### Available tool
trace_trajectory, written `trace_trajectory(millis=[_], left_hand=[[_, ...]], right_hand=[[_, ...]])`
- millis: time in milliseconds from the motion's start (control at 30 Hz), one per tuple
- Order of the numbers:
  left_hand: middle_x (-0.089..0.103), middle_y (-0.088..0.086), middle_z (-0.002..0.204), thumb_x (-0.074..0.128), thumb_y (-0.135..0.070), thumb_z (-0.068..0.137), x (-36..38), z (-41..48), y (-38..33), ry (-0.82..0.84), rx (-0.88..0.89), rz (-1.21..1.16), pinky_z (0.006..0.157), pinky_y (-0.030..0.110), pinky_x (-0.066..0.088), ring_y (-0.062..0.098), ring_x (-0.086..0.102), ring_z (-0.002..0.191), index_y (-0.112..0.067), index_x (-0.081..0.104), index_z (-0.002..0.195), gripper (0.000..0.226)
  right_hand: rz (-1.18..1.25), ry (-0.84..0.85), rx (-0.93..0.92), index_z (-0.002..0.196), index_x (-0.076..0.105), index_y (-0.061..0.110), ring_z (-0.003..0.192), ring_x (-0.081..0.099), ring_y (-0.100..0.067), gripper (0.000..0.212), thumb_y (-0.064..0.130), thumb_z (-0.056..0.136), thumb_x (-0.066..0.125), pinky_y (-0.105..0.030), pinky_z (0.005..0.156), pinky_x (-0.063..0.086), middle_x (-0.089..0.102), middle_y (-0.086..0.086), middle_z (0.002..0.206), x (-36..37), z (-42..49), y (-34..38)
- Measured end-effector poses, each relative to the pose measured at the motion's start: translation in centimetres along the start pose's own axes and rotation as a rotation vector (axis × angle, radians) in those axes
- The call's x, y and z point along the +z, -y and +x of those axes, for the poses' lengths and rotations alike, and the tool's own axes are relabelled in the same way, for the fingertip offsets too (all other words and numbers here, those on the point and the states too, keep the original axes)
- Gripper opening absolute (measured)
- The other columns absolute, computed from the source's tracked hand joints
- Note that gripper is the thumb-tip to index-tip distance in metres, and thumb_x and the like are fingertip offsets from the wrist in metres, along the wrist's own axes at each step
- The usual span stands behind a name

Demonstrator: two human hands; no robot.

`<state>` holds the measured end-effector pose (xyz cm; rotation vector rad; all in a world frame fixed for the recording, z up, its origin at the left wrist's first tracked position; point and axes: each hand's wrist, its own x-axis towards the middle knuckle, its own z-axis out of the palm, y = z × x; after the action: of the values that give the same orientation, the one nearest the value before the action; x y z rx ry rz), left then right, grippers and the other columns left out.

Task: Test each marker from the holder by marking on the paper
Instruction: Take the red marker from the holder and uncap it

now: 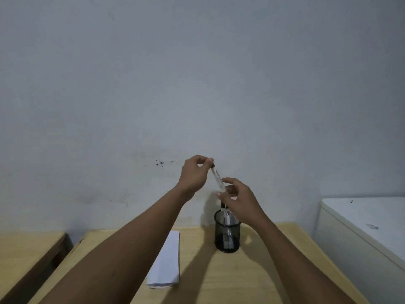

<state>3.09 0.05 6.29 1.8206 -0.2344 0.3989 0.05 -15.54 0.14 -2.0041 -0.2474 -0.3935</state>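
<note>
Above the holder (227, 231), both hands hold one marker (217, 178) up in front of the wall (197, 73).

1. Left hand (194, 173): fingers curled, thumb + forefinger pinched on the marker's upper end, approx. at its dark tip. No other item in the hand.
2. Right hand (237, 197): fingers partly closed, fingertips pinched on the marker's lower end. Rest of the hand loose, not clenched.
3. Marker: pale barrel w/ printed label, tilted; top end leans toward the left hand, bottom end toward the right. Clear of the holder and paper, held in air. Whether cap is on or off: cannot tell, too small.
4. Holder: black mesh cup, upright on the wooden table (263, 270), directly below the right hand. More markers stand inside; count not readable.
5. Paper (167, 260): white stack, lies flat on table, left of holder, near but not touching it. Partly covered by left forearm. No marks visible on exposed part.
6. Adjacent: second wooden surface (26, 255) at left, separated by a gap; white cabinet (361, 220) at right.
</note>
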Motion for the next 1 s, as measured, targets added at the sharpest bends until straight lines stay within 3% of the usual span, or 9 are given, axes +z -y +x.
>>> trace_trajectory(millis=[133, 233, 300, 433, 600, 767, 833, 900, 1000], left_hand=[[0.064, -0.005, 0.096, 0.054, -0.035, 0.100, -4.8, -2.9, -1.7, -0.088, -0.069, -0.159, 0.085, 0.035, 0.042, 0.023, 0.059, 0.104, -0.013, 0.072, 0.097, 0.028], [0.060, 0.003, 0.105, 0.053, -0.038, 0.100, -7.9, -5.3, -1.3, -0.106, -0.137, -0.202, 0.076, 0.032, 0.042, 0.029, 0.059, 0.108, -0.018, 0.072, 0.098, 0.028], [0.061, 0.003, 0.112, 0.053, -0.039, 0.100, -9.7, -7.0, -1.0, -0.093, -0.153, -0.220, 0.068, 0.026, 0.041, 0.026, 0.060, 0.106, -0.021, 0.072, 0.098, 0.026], [0.065, -0.004, 0.119, 0.056, -0.038, 0.099, -12.6, -9.5, -0.3, -0.100, -0.234, -0.266, 0.079, 0.034, 0.041, 0.017, 0.062, 0.102, -0.019, 0.074, 0.100, 0.026], [0.064, -0.002, 0.099, 0.068, -0.035, 0.092, -16.0, -9.8, 0.3, -0.252, -0.408, -0.373, 0.084, 0.037, 0.034, 0.016, 0.061, 0.101, -0.011, 0.076, 0.104, 0.027], [0.062, -0.002, 0.102, 0.069, -0.030, 0.092, -18.0, -8.8, 2.2, -0.297, -0.535, -0.357, 0.062, 0.033, 0.032, 0.016, 0.055, 0.095, -0.018, 0.079, 0.092, 0.016], [0.060, 0.002, 0.102, 0.071, -0.033, 0.090, -18.5, -8.4, 3.8, -0.311, -0.484, -0.305, 0.064, 0.036, 0.034, 0.018, 0.051, 0.095, -0.016, 0.078, 0.087, 0.019], [0.065, 0.001, 0.104, 0.069, -0.032, 0.091, -18.5, -8.6, 5.6, -0.302, -0.324, -0.178, 0.083, 0.036, 0.036, 0.019, 0.055, 0.106, -0.019, 0.076, 0.080, 0.019], [0.069, -0.018, 0.105, 0.064, -0.044, 0.089, -17.7, -9.4, 9.5, -0.268, -0.205, 0.420, 0.084, 0.040, 0.026, 0.013, 0.055, 0.107, -0.032, 0.075, 0.076, 0.021]], right_hand=[[0.480, -0.085, 0.057, 0.117, 0.069, 0.005, 0.072, 0.071, -0.019, 0.026, 0.009, 0.091, 0.072, -0.032, 0.066, 0.061, 0.072, -0.012, 0.092, 1.3, -1.5, 4.5], [0.963, -0.098, 0.125, 0.102, 0.072, 0.007, 0.077, 0.069, -0.020, 0.012, 0.009, 0.091, 0.072, -0.033, 0.071, 0.060, 0.069, -0.008, 0.087, 2.9, -2.4, 7.6], [1.101, -0.056, 0.154, 0.096, 0.072, 0.007, 0.082, 0.069, -0.022, 0.006, 0.010, 0.091, 0.072, -0.035, 0.074, 0.060, 0.069, -0.006, 0.086, 4.6, -2.9, 9.5], [1.050, 0.015, 0.110, 0.098, 0.069, -0.001, 0.085, 0.075, -0.024, 0.009, 0.004, 0.090, 0.071, -0.031, 0.079, 0.062, 0.074, -0.012, 0.087, 8.5, -4.0, 12.4], [1.004, 0.028, 0.058, 0.100, 0.073, -0.009, 0.083, 0.075, -0.022, 0.016, -0.002, 0.085, 0.075, -0.024, 0.079, 0.060, 0.077, -0.013, 0.085, 11.9, -5.1, 13.3], [0.816, 0.077, -0.030, 0.103, 0.078, 0.000, 0.081, 0.071, -0.016, 0.019, 0.000, 0.083, 0.078, -0.027, 0.087, 0.059, 0.078, -0.011, 0.092, 13.1, -5.0, 12.1], [0.769, 0.086, -0.032, 0.101, 0.079, 0.003, 0.083, 0.071, -0.017, 0.018, 0.001, 0.083, 0.079, -0.030, 0.087, 0.059, 0.079, -0.010, 0.091, 13.1, -4.8, 10.8], [0.736, 0.069, -0.007, 0.097, 0.080, 0.005, 0.084, 0.071, -0.018, 0.017, 0.003, 0.080, 0.082, -0.032, 0.087, 0.059, 0.080, -0.011, 0.091, 13.2, -4.7, 9.1], [0.663, 0.023, 0.056, 0.094, 0.079, 0.007, 0.077, 0.070, -0.012, 0.019, 0.001, 0.077, 0.084, -0.026, 0.075, 0.057, 0.079, -0.005, 0.084, 13.7, -4.8, 6.2]])
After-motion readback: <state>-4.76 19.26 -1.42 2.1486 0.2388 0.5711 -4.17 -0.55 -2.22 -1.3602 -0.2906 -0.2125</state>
